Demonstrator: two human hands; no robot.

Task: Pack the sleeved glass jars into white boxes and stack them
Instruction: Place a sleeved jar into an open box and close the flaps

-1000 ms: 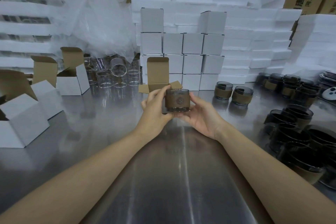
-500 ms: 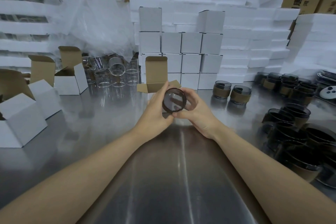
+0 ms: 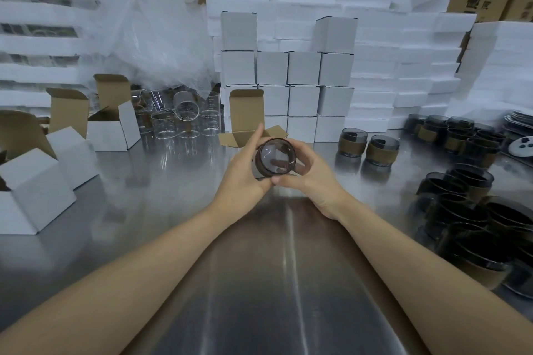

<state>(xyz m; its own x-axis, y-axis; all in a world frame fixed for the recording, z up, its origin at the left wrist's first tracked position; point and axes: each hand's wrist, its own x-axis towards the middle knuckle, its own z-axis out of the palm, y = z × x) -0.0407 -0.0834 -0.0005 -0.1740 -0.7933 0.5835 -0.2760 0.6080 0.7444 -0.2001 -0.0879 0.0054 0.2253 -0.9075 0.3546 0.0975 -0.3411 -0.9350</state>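
Probably a packing workshop: stacked white boxes (image 3: 288,83) (foam slabs (image 3: 389,66) behind).

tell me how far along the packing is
Done: closed white boxes stacked at the back. In hand: left hand and right hand hold one sleeved jar on its side before an open box. Left: two sleeved jars by the stack, more jars at right.

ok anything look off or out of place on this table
Yes: in the cluster of clear glass jars at the back left, one tipped jar lies on its side atop the upright ones, so it could roll. The sleeved jar gripped by the left hand and right hand looks intact.
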